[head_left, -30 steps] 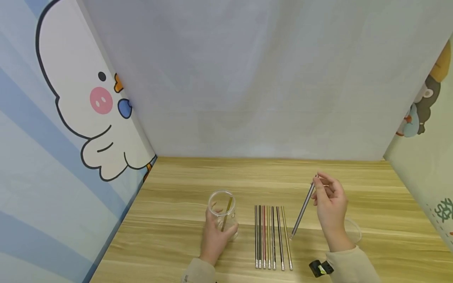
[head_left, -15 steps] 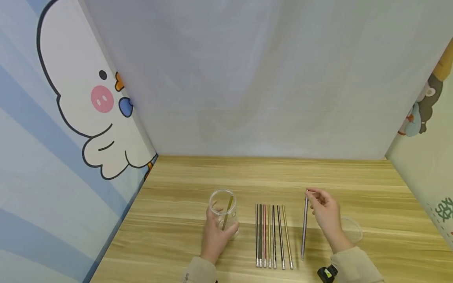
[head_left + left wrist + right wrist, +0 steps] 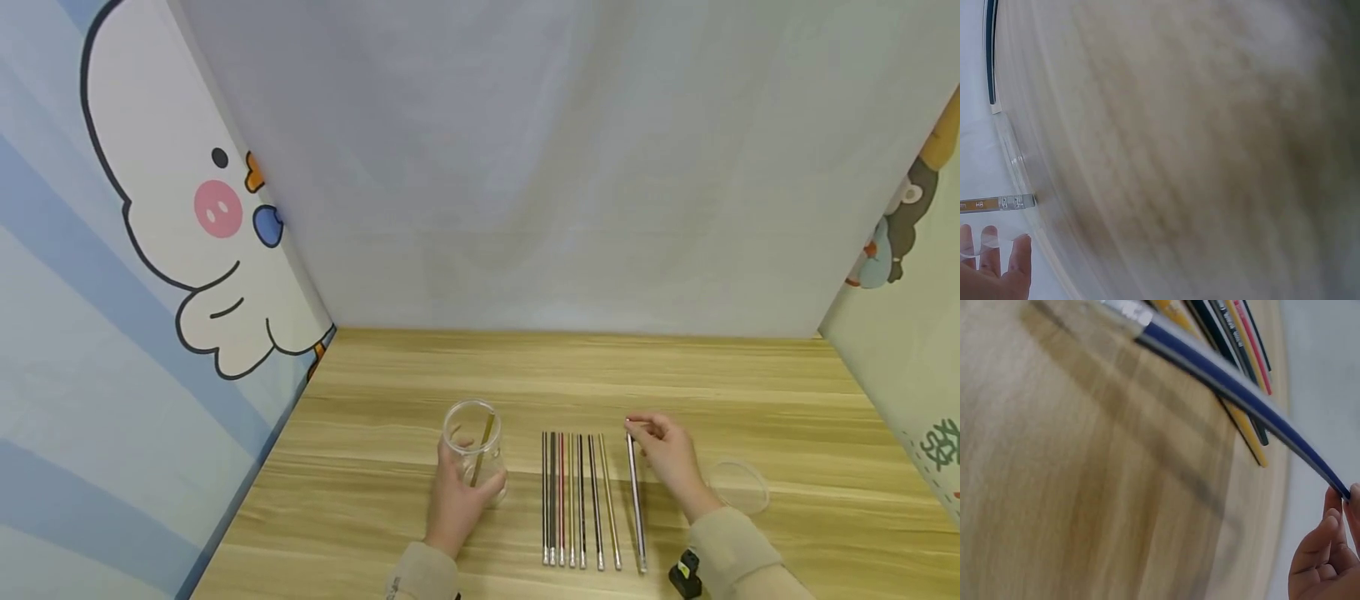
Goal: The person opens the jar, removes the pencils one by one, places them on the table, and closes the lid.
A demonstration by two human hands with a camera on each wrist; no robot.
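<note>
My left hand (image 3: 459, 502) grips a clear plastic jar (image 3: 491, 462) around its side. Inside the jar leans one yellow pencil (image 3: 483, 446); the left wrist view shows its eraser end (image 3: 1019, 201) against the jar bottom. My right hand (image 3: 667, 454) pinches a blue and silver striped pencil (image 3: 636, 508) by its far tip, eraser end toward me. The right wrist view shows that striped pencil (image 3: 1229, 381) with its shadow on the wood. To its left lies a row of several pencils (image 3: 581, 500) side by side, erasers toward me.
A clear round lid (image 3: 738, 487) lies on the wooden table (image 3: 420, 358) to the right of my right hand. A pale curtain (image 3: 525, 167) hangs behind the table, with printed panels at left and right. A small black device (image 3: 686, 575) sits at my right sleeve.
My right hand has moved left and toward me, and the striped pencil has swung nearly parallel to the row, close to its right end. The left hand and jar have stayed put.
</note>
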